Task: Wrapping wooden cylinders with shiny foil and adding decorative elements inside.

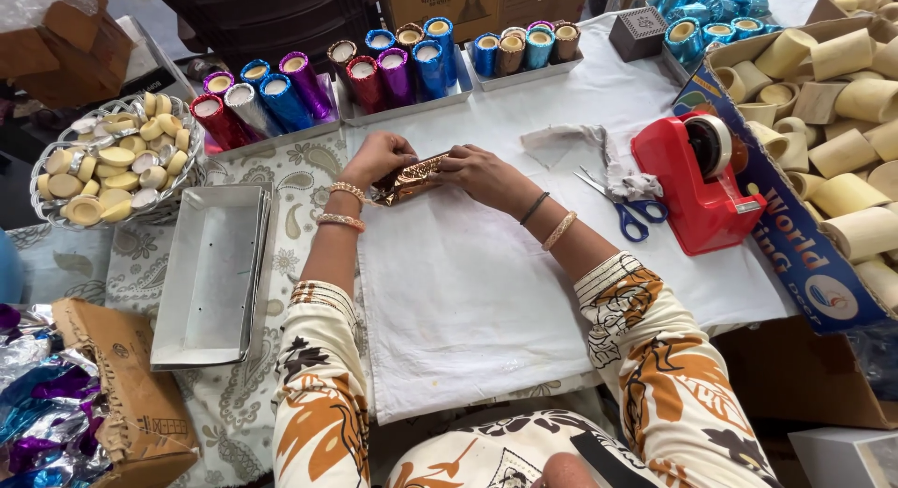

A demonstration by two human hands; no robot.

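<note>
On the white-covered tabletop point(468, 301), we see the red tape dispenser point(697, 184) at three o'clock of the work and blue-handled scissors point(629, 210) just beside it. Our left hand point(374, 159) and right hand point(479, 172) both pinch the bronze foil-wrapped tube point(412, 178) at the cloth's twelve o'clock edge; smooth, taut foil seems the key.

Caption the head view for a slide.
Both hands, left and right, wrap copper foil around a tube on a white cloth.
</note>
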